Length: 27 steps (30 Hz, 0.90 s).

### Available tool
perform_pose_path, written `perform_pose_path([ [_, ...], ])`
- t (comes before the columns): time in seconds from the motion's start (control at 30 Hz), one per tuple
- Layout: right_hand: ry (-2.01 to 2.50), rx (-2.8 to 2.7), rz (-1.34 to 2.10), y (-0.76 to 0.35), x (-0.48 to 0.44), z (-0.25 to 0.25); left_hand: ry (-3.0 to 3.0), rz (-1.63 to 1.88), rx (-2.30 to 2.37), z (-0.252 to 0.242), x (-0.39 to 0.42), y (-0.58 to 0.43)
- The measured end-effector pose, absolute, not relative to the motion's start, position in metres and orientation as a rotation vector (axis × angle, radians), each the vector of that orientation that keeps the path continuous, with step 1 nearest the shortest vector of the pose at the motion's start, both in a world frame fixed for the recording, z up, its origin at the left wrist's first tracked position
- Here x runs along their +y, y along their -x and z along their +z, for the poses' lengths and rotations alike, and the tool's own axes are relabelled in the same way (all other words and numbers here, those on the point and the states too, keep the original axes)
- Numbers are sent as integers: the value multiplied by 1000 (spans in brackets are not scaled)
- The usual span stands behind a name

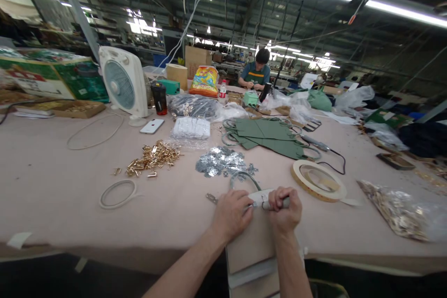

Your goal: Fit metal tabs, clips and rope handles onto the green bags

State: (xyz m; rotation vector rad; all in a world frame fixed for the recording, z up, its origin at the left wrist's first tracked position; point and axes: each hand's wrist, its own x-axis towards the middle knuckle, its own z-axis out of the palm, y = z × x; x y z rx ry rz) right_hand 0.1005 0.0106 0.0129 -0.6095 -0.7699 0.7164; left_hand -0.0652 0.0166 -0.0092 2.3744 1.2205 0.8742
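Observation:
My left hand (pixel 230 214) rests knuckles-up on a flat beige board piece (pixel 251 244) at the table's near edge, fingers curled over a small metal part I cannot make out. My right hand (pixel 284 209) is closed in a fist around a grey tool handle (pixel 275 203), its tip pointing left toward my left fingers. A thin metal strip (pixel 210 198) pokes out left of my left hand. A green loop strap (pixel 242 178) arcs just beyond both hands.
On the pink table lie a heap of gold clips (pixel 153 156), a heap of silver plates (pixel 220 162), green fabric pieces (pixel 272 135), a tape roll (pixel 317 179), a white ring (pixel 118 194), a bag of gold parts (pixel 398 212) and a fan (pixel 124 81). Another person (pixel 256 74) works at the far end.

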Motion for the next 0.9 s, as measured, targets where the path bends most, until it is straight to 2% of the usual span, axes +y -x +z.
perform_pose_path([
  [0.43,577,-842,599,-76,6,-7,-2380,772,1202,1,16,67],
  [0.9,833,-789,380,-57,18,-1,-2406,713,1173,-2,22,69],
])
